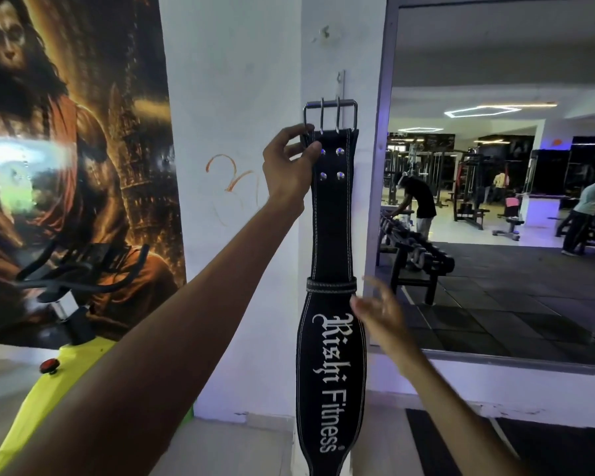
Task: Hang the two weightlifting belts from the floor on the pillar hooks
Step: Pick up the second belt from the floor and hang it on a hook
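Observation:
A black weightlifting belt (pixel 330 235) with white lettering hangs straight down the white pillar (pixel 241 97). Its steel buckle (pixel 329 113) sits just under a metal hook (pixel 340 85) on the pillar's edge; I cannot tell whether the buckle rests on the hook. My left hand (pixel 289 166) pinches the belt's top left corner beside the rivets. My right hand (pixel 378 312) is blurred, fingers spread, next to the belt's right edge by the keeper loop, holding nothing. A second belt is not in view.
A yellow exercise bike (pixel 59 338) with black handlebars stands at the lower left before a large poster (pixel 66 149). A wall mirror (pixel 495 166) to the right reflects dumbbell racks, gym machines and people. A black floor mat (pixel 437 444) lies at the lower right.

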Demonstrator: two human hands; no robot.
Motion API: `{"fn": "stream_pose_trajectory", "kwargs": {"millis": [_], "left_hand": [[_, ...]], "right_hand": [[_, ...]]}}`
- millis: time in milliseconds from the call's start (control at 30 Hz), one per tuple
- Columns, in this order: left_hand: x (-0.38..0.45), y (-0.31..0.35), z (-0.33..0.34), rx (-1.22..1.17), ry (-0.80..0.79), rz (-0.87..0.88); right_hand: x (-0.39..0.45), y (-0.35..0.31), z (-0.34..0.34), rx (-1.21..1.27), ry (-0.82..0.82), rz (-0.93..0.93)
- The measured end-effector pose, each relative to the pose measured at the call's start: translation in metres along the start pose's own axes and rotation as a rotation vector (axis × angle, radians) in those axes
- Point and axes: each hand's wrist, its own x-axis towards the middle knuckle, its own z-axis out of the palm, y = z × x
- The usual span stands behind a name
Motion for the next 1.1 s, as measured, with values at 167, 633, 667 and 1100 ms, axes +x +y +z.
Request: {"fn": "stream_pose_trajectory", "kwargs": {"millis": [167,633,667,1100], "left_hand": [[-0.005,-0.008,0.003,-0.025,-0.040,-0.006],[-0.021,-0.010,-0.005,0.021,-0.129,-0.051],[-0.026,-0.015,-0.008,0.039,-0.163,-0.066],[-0.139,-0.106,-0.043,0.095,-0.260,-0.247]], "right_hand": [[0.059,-0.113,-0.007,0.066,0.157,-0.342],[0.124,-0.186,0.018,0.113,0.270,-0.453],[0.125,-0.185,0.019,0.133,0.286,-0.447],[0.140,-0.192,0.000,0.198,0.412,-0.437]]}}
